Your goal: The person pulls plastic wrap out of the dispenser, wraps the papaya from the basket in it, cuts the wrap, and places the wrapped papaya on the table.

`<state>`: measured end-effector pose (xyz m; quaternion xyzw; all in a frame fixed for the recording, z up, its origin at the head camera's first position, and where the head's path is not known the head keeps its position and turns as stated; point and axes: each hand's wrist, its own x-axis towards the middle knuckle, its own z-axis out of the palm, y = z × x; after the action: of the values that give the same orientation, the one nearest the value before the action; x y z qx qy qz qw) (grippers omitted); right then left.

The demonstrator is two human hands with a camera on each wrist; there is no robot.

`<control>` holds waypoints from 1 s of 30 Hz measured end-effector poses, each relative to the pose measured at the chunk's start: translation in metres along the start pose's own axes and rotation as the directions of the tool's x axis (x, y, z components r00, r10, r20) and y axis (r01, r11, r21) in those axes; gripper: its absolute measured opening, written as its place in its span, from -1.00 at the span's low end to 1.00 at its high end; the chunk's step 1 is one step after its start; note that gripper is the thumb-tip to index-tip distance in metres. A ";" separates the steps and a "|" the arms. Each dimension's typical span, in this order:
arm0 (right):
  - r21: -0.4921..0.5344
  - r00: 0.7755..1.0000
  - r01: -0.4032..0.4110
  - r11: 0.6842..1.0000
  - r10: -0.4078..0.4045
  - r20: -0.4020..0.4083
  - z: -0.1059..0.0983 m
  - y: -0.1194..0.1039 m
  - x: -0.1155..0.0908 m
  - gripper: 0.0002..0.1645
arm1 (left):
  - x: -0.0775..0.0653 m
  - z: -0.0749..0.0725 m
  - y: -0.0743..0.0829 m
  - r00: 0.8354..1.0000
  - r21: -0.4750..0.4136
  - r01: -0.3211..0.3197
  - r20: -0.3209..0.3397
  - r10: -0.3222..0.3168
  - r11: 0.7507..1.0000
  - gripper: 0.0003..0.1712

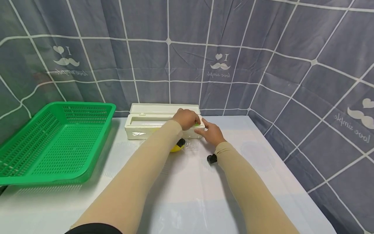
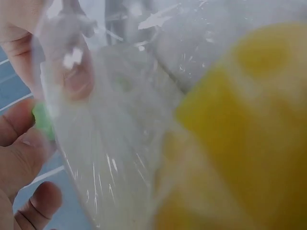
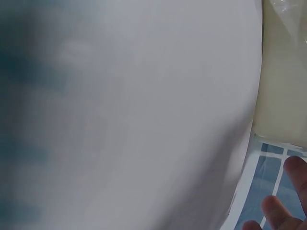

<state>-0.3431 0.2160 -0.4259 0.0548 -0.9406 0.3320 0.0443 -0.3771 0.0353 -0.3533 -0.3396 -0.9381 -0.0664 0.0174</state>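
A white cling film dispenser (image 1: 163, 134) stands near the back of the table with its lid raised. My left hand (image 1: 187, 119) reaches across its top to the right end. There its thumb and finger pinch a small green slide cutter (image 2: 43, 120). My right hand (image 1: 212, 132) grips the dispenser's right end, thumb on the front face; in the right wrist view, several fingers (image 3: 283, 206) show past the box end. Clear film (image 2: 110, 158) hangs down the front, over a yellow rounded thing (image 1: 177, 148) mostly hidden by my left forearm. Close up, the yellow thing (image 2: 254, 110) is blurred behind film.
A green plastic basket (image 1: 84, 162) with slotted sides stands at the left of the table. The table has a pale glossy cover (image 1: 187, 201). Grey checked curtains (image 1: 187, 61) rise right behind the dispenser and along the right side.
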 end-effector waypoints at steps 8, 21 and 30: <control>0.019 1.000 -0.003 1.000 0.003 0.005 0.000 -0.002 0.000 0.05 | -0.014 -0.011 -0.011 0.999 -0.004 0.024 0.037 -0.024 1.000 -0.70; -0.002 0.998 -0.040 0.999 0.040 0.041 -0.002 -0.002 -0.001 0.07 | -0.034 -0.023 -0.038 0.991 -0.022 0.075 0.116 -0.072 0.997 -0.73; -0.012 0.998 -0.056 0.998 0.056 0.037 -0.002 -0.004 -0.001 0.08 | -0.046 -0.027 -0.052 0.989 -0.092 0.085 0.133 -0.072 0.992 -0.74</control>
<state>-0.3414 0.2139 -0.4218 0.0346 -0.9442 0.3271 0.0176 -0.3751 -0.0374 -0.3359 -0.3063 -0.9456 -0.0904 -0.0624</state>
